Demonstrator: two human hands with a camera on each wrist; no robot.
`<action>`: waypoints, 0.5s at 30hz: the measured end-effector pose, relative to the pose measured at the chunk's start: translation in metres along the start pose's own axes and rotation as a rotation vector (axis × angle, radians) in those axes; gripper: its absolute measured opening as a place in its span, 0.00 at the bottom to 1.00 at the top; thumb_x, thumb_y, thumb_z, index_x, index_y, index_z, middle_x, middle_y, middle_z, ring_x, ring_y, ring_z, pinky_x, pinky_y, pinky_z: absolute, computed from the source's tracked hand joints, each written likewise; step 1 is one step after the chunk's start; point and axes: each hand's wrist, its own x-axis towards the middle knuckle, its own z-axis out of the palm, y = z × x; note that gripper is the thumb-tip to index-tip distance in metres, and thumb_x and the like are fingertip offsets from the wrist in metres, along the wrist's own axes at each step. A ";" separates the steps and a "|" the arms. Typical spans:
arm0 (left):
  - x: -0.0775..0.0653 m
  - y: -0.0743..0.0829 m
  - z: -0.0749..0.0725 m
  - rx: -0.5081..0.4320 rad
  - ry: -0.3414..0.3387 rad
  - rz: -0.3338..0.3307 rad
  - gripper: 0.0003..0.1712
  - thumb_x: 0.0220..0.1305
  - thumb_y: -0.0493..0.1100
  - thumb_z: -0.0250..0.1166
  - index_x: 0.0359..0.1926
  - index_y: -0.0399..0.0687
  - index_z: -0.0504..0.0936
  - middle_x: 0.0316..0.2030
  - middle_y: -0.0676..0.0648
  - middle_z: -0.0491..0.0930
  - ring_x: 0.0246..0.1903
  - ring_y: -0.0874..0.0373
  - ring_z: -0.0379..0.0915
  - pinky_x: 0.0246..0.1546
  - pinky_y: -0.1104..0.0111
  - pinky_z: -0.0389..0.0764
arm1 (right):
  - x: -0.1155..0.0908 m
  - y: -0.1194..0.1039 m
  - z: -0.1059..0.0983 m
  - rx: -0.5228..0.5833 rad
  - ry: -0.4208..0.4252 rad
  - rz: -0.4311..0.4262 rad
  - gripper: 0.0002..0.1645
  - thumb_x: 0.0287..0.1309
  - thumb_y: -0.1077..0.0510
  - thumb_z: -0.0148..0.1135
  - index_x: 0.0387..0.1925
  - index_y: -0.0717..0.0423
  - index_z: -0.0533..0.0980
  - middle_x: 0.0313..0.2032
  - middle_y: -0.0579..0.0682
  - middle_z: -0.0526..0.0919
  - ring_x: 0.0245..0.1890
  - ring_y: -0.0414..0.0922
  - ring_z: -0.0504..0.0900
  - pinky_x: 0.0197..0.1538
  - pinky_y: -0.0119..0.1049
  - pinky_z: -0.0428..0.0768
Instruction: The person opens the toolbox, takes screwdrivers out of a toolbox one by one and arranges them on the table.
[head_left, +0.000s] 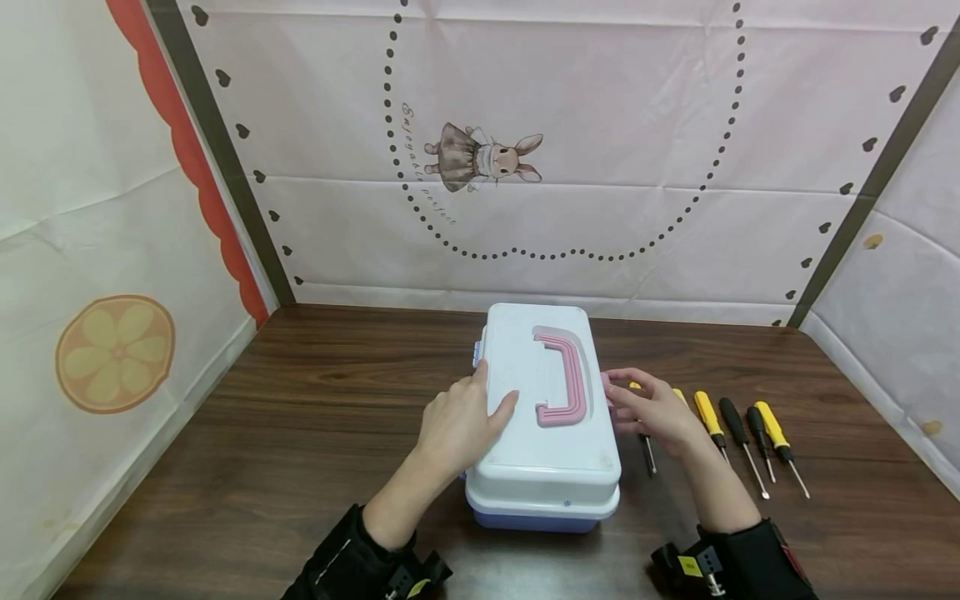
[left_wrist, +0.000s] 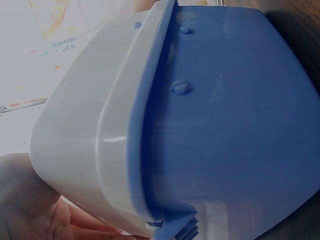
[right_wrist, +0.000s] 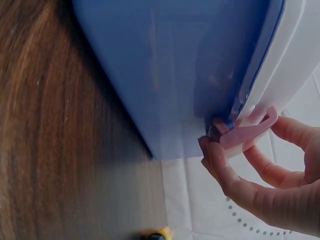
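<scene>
A toolbox with a white lid (head_left: 517,354) and a blue base (head_left: 532,523) stands upright on the table, its lid down. Its pink carrying handle (head_left: 573,379) lies folded on the lid. My left hand (head_left: 457,425) rests at the lid's left edge, thumb on top and fingers straight along the side. On the box's right side my right hand (head_left: 652,408) pinches a pink latch (right_wrist: 245,135) between thumb and fingers. In the right wrist view the latch tilts outward from the seam. A blue hinge part (left_wrist: 180,227) shows near my left fingers in the left wrist view.
Right of the box, several screwdrivers lie on the brown table (head_left: 337,417), including a yellow-handled one (head_left: 707,410) and a black-handled one (head_left: 732,419). One lies partly under my right hand. White printed cloth (head_left: 600,125) walls the back and both sides.
</scene>
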 end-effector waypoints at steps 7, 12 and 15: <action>0.001 0.001 0.000 0.002 -0.002 0.005 0.38 0.60 0.59 0.51 0.58 0.31 0.64 0.46 0.36 0.75 0.30 0.50 0.76 0.24 0.62 0.75 | 0.000 0.000 0.004 -0.075 0.049 -0.005 0.30 0.58 0.48 0.53 0.57 0.61 0.63 0.47 0.66 0.73 0.39 0.51 0.80 0.41 0.44 0.76; 0.002 0.000 0.000 0.013 0.007 0.012 0.38 0.60 0.58 0.51 0.58 0.31 0.65 0.45 0.36 0.76 0.31 0.49 0.76 0.25 0.61 0.75 | 0.004 0.006 0.008 -0.100 0.038 0.008 0.28 0.59 0.51 0.52 0.57 0.63 0.63 0.49 0.67 0.71 0.39 0.53 0.79 0.42 0.47 0.75; 0.002 0.000 0.001 0.019 0.011 0.015 0.37 0.60 0.58 0.51 0.58 0.31 0.65 0.44 0.36 0.76 0.32 0.48 0.77 0.26 0.60 0.75 | 0.005 0.008 0.011 -0.104 0.045 0.025 0.27 0.60 0.52 0.51 0.57 0.63 0.63 0.49 0.67 0.70 0.38 0.52 0.79 0.43 0.47 0.74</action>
